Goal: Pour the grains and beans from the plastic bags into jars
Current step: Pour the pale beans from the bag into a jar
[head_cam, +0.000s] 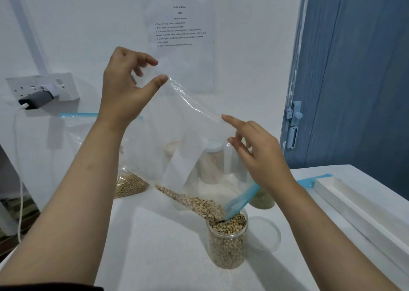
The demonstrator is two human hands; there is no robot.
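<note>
Clear plastic bag (188, 135), blue zip strip at mouth, white label patch. Tan-beige beans (199, 203) inside, same colour in clear jar (228, 242) below. Behind jar: white-lidded jar (211, 157), pale contents. Right of jar: greenish grains (262, 198), translucent lid (265, 233). Table (155, 246) white. Door (365, 69) blue, wood-grain streaks.

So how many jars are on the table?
4 that I can make out: the open jar of beans in front, a jar of greenish grains behind the right hand, and two blurred jars behind the plastic bag. More may be hidden.
</note>
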